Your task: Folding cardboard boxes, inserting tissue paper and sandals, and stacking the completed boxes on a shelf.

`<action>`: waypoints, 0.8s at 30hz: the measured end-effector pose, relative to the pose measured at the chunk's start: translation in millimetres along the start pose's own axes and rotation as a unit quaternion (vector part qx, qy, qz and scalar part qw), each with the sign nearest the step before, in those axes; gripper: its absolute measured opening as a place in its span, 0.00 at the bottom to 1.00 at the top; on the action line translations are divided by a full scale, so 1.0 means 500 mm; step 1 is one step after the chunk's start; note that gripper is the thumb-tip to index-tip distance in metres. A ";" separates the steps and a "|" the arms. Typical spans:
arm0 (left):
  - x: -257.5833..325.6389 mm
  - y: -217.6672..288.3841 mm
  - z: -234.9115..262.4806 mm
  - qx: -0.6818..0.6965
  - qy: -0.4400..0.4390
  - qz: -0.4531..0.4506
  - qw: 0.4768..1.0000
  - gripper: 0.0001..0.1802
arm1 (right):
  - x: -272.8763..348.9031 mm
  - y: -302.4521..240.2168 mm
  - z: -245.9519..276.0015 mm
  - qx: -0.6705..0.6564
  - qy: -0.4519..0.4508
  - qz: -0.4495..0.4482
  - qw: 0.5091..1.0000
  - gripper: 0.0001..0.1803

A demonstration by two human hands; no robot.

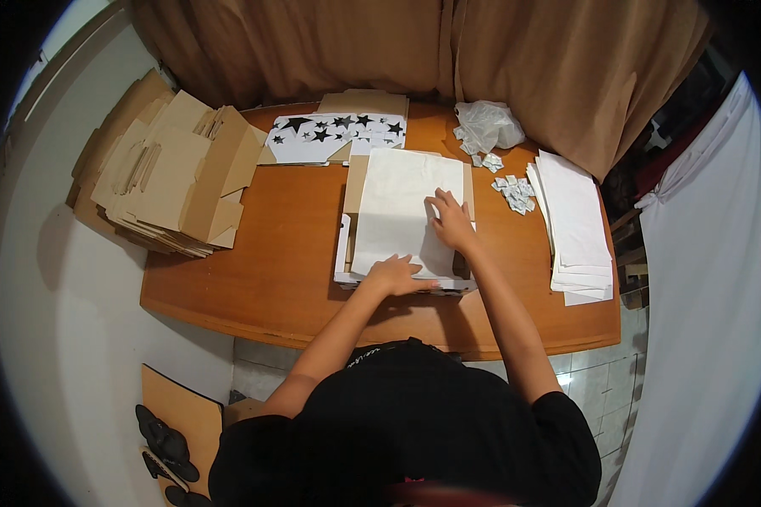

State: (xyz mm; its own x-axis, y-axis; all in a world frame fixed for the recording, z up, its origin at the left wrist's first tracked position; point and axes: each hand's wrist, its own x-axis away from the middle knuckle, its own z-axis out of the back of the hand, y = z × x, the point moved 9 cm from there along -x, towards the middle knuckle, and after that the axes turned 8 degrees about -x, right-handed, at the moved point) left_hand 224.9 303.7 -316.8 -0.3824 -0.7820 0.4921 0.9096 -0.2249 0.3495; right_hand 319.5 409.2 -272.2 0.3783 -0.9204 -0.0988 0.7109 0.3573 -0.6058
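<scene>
A white paper sheet (397, 211) is laid over a shallow cardboard box (344, 249) at the middle of the wooden table (271, 253), its far end spread across the brown cardboard behind and its near end brought to the front wall. The sheet is touched by both hands, and nothing is seen to be clenched: the right hand (451, 220) is rested on its right half with fingers spread, while the left hand (393, 275) is laid by the near edge; whether that edge is lightly pinched cannot be told. A crease or tear could be caused if the two hands were pushed unevenly, and the sheet could be skewed if the right palm were dragged; the thin front wall could also be bent by pressure from the left wrist. To the right, small sachets (514, 193) are scattered near a stack of white sheets (577, 220), and could be knocked by a wide elbow. Beyond the box, star-printed cardboard (313, 139) is laid, and folded brown cardboard (156, 169) is piled at the left.
</scene>
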 end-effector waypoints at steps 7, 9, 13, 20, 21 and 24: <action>-0.041 -0.019 -0.056 0.089 -0.173 -0.020 0.981 0.60 | 0.003 -0.017 0.003 0.029 0.025 -0.006 0.999 0.25; -0.043 -0.016 -0.058 0.091 -0.185 -0.018 0.978 0.60 | 0.004 -0.017 0.006 0.024 0.031 -0.003 0.999 0.26; -0.036 -0.026 -0.061 0.075 -0.205 0.001 0.976 0.62 | 0.011 -0.023 -0.001 0.037 0.035 0.021 0.998 0.29; -0.012 -0.010 -0.030 0.135 -0.128 -0.023 0.982 0.52 | 0.019 -0.028 0.002 0.108 0.041 0.065 0.991 0.32; -0.006 -0.002 -0.009 0.101 -0.074 -0.056 0.991 0.45 | 0.026 -0.031 0.007 0.108 0.041 0.067 0.991 0.32; 0.032 -0.024 0.025 0.073 0.035 -0.052 0.995 0.32 | 0.061 -0.065 0.059 0.099 0.131 0.047 0.985 0.32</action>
State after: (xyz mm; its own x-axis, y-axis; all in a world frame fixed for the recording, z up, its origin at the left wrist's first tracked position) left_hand 205.8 301.3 -303.0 -0.4562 -0.7986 0.3925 0.8307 -0.2240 0.5097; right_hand 325.4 374.1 -232.2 0.3014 -0.8816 -0.3632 0.7915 0.4437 -0.4203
